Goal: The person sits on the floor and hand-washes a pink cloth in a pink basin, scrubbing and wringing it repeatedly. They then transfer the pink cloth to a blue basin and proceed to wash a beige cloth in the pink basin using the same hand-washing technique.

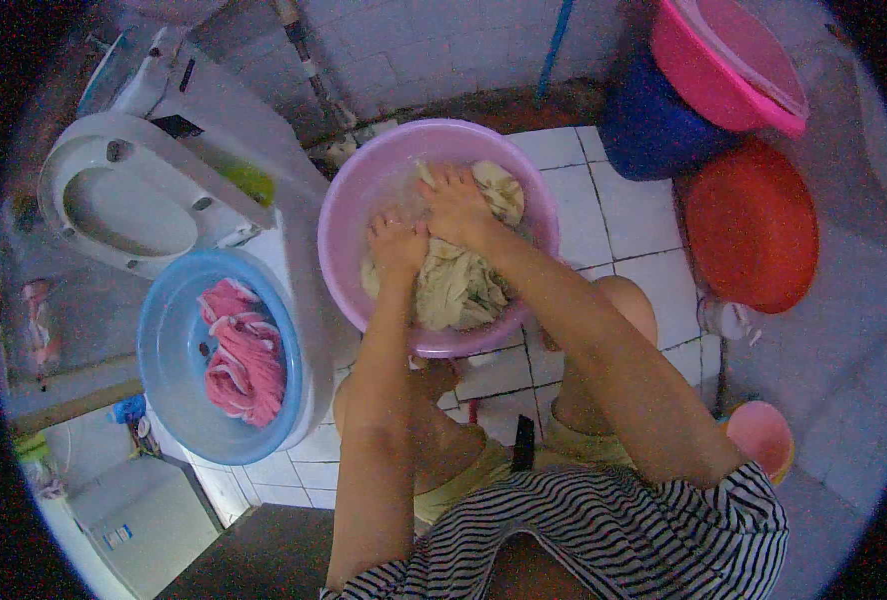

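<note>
Both my hands are down inside a pink-purple basin [336, 270] on the tiled floor, pressing on wet beige cloth [461, 288] in cloudy water. My left hand [397, 245] lies at the basin's left-middle, fingers extended and partly in the water. Just right of it and farther from me, my right hand [457, 208] rests palm down with its fingers spread. A bunched fold of the same pale cloth [500, 193] sticks up beside the right hand. Cloth beneath the palms is hidden.
To the left, a blue basin [171, 375] holding a pink cloth with white trim [247, 355] sits by a raised toilet lid [129, 205]. At right stand a dark blue bucket [659, 125], a bright pink basin [699, 75], a red basin [754, 225] and a small pink container [761, 437].
</note>
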`<state>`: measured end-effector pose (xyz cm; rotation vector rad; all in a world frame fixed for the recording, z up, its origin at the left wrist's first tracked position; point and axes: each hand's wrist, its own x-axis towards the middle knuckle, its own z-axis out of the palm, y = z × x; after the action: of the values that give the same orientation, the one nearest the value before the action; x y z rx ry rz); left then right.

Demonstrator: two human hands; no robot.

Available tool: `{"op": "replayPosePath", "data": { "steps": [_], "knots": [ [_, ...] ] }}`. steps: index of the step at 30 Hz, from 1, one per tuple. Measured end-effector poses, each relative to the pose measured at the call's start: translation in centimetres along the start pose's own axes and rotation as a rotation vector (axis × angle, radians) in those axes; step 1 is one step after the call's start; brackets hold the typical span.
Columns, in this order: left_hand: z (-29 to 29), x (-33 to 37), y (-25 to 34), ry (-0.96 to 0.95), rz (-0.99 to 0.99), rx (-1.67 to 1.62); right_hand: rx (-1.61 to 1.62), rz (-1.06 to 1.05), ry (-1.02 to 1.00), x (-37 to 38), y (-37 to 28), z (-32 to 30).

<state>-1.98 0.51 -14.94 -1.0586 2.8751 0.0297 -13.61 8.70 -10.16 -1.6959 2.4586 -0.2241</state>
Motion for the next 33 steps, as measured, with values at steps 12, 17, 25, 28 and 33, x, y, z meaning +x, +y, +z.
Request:
{"op": "replayPosePath", "data": {
  "steps": [12, 17, 25, 28, 33],
  "knots": [
    [-1.6, -0.4, 1.1, 0.029, -0.041, -0.04, -0.029, -0.038, 0.092, 0.3, 0.7, 1.4],
    [-0.6, -0.2, 0.6, 0.022, -0.022, -0.036, -0.002, -0.053, 0.104, 0.4, 0.7, 1.5],
    [-0.4, -0.3, 0.8, 0.104, -0.025, -0.114, 0.025, -0.073, 0.147, 0.4, 1.1, 1.4],
    [-0.3, -0.2, 0.6, 0.068, -0.029, -0.08, 0.042, -0.055, 0.072, 0.4, 1.0, 1.1],
    [-0.9, 0.0, 0.8, 0.008, -0.052, -0.095, 0.039, -0.032, 0.063, 1.0, 1.3, 1.8]
  ]
}}
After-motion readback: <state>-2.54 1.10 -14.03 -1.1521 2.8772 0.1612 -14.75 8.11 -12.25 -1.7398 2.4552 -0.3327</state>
